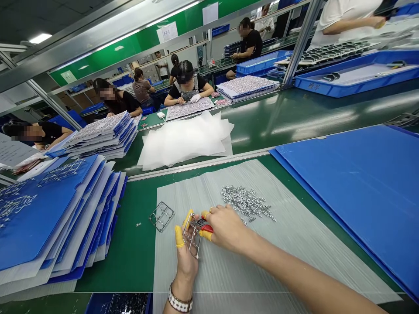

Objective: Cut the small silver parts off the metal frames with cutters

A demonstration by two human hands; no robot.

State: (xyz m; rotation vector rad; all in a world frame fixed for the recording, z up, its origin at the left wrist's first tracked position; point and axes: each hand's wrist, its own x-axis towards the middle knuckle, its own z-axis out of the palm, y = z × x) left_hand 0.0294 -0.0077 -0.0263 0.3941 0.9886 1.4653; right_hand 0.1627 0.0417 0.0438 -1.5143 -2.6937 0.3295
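Note:
My left hand [187, 261], with yellow finger covers, grips a small silvery frame with parts on it [192, 237]. My right hand [225, 229] is closed around red-handled nippers [207, 228], whose dark jaws reach into that frame. A second frame [161, 216] lies on the left edge of the translucent sheet, partly over the green table. Beyond my right hand is a heap of small shiny metal pieces [247, 201] on the same sheet [262, 257]. A few tiny bits [138, 224] rest on the green surface.
At left rises a stack of blue sheets [42, 218] interleaved with white ones, with more frames on top. Blue sheets [356, 187] lie at right. A metal rail [199, 165] crosses ahead, then white foam sheets [186, 139], a blue tray [356, 83] and several co-workers.

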